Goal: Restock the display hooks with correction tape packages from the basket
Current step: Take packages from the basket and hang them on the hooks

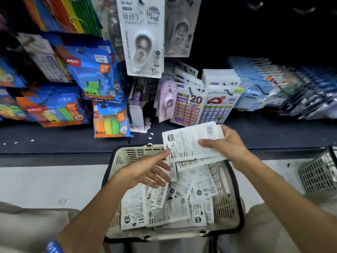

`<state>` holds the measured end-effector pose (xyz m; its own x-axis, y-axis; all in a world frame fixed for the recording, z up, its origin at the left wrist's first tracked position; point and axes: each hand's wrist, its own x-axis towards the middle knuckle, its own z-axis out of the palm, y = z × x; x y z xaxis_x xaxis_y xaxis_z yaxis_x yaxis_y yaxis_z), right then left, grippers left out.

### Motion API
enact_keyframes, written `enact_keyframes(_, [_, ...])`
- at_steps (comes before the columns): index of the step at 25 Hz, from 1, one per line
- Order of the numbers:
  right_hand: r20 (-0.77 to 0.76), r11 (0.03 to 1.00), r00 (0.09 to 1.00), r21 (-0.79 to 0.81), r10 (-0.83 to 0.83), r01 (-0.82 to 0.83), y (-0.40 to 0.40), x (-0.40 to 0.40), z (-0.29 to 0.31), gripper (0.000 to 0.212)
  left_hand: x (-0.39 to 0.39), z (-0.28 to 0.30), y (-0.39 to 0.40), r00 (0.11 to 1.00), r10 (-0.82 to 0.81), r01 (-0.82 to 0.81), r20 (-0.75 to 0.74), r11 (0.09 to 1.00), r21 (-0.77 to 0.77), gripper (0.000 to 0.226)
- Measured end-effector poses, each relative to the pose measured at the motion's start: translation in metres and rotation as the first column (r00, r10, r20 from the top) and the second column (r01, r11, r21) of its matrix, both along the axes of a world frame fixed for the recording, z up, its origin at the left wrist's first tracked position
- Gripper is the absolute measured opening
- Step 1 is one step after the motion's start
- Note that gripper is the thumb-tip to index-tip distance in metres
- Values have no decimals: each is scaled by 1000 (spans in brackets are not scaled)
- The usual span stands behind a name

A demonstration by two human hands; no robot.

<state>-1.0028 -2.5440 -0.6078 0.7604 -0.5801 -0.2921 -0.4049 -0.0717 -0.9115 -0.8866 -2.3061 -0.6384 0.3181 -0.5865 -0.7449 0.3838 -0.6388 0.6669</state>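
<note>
A cream plastic basket [118, 159] with a black rim sits on the floor below me, holding several white correction tape packages [169, 212] lying face down. My right hand [226, 143] grips a stack of these packages [189, 141] above the basket's far edge. My left hand [145, 170] hovers over the basket with fingers spread, its fingertips near the stack's left corner. On the hooks above hang white correction tape packages, one [144, 37] in front and another [180, 28] beside it to the right.
Blue packs of counting blocks [93, 73] hang at the left. Sticker sheets [189, 106], pink items [166, 101] and blue calculators [249, 99] hang behind the dark shelf edge [63, 143]. A second mesh basket [321, 174] stands at the right.
</note>
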Motion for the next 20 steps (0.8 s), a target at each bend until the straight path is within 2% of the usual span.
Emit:
enact_keyframes(1, [55, 974, 998, -226, 17, -4, 8, 1, 17, 45, 1, 16, -5, 992, 94, -103, -83, 989, -104, 86])
enact_keyframes(2, [95, 863, 994, -506, 54, 2, 17, 0, 33, 45, 3, 33, -10, 970, 167, -203, -175, 956, -211, 91])
enact_keyframes(3, [143, 665, 981, -746, 129, 21, 27, -3, 45, 44, 4, 50, -14, 941, 211, -291, -265, 905, -311, 95])
enact_keyframes(4, [184, 437, 951, -898, 250, 59, 37, -5, 53, 42, 4, 65, -17, 912, 233, -362, -337, 846, -393, 99])
enact_keyframes(5, [181, 237, 905, -967, 385, 92, 48, -7, 58, 37, 3, 79, -17, 890, 244, -414, -385, 788, -456, 102])
enact_keyframes(6, [143, 90, 855, -989, 499, 113, 56, -6, 62, 30, 1, 91, -16, 878, 249, -446, -409, 738, -507, 102])
enact_keyframes(7, [98, -12, 810, -992, 578, 128, 63, -6, 63, 29, -3, 99, -15, 872, 252, -464, -420, 699, -545, 94])
enact_keyframes(8, [36, -79, 778, -991, 628, 110, 68, -5, 65, 33, -7, 105, -15, 866, 269, -484, -422, 667, -566, 80])
enact_keyframes(10, [-123, -159, 704, -987, 700, -14, 75, -2, 70, 58, -11, 109, -16, 836, 346, -544, -425, 616, -569, 48])
enact_keyframes(11, [-165, -130, 660, -986, 733, -102, 77, -2, 74, 69, -10, 108, -16, 813, 397, -581, -426, 589, -562, 38])
enact_keyframes(12, [-138, -22, 628, -982, 765, -190, 80, -2, 79, 71, -8, 107, -15, 790, 445, -613, -422, 561, -556, 32])
enact_keyframes(13, [-47, 145, 625, -957, 779, -253, 80, -3, 84, 68, -6, 106, -14, 769, 478, -638, -424, 533, -556, 28])
enact_keyframes(15, [206, 527, 724, -813, 659, -249, 75, -2, 97, 57, -2, 107, -13, 748, 506, -659, -430, 484, -576, 24])
enact_keyframes(16, [285, 686, 790, -693, 542, -221, 70, 0, 104, 56, -2, 109, -13, 748, 524, -655, -408, 478, -586, 26])
enact_keyframes(17, [320, 805, 836, -551, 447, -219, 66, 5, 111, 56, -1, 113, -15, 756, 546, -637, -362, 484, -600, 31])
enact_keyframes(18, [328, 881, 856, -394, 399, -260, 63, 11, 117, 55, 1, 118, -18, 764, 574, -612, -295, 499, -614, 41])
enact_keyframes(20, [363, 930, 858, -193, 363, -312, 60, 25, 121, 49, 8, 134, -25, 777, 609, -548, -163, 525, -651, 64])
